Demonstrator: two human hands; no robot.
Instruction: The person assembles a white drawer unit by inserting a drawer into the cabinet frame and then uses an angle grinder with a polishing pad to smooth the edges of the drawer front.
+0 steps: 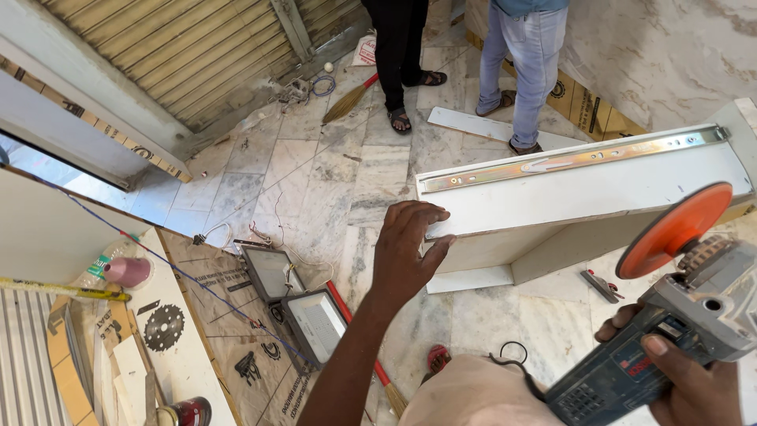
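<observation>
Gripping: your left hand clamps the near-left corner of the white drawer box, fingers curled over its top edge, thumb against the end face.
Right hand: your right hand is wrapped around the blue-grey body of an angle grinder, thumb lying on top of the housing.
Grinder: its orange disc stands up and tilts toward the far right, just beside the lower right edge of the drawer box; you cannot tell whether it touches the panel.
Drawer box: it lies on its side on the marble floor, between your two hands and farther out than both, with a metal drawer slide running along its upper face from left to right.
Hands apart: your left sits on the box itself; your right hangs near and to the right, below the box.
Left of you: two flat floodlights rest on cardboard, and a circular saw blade lies on a white board nearer the left edge.
Far side: two people stand on the floor beyond the box, with a broom lying left of them.
</observation>
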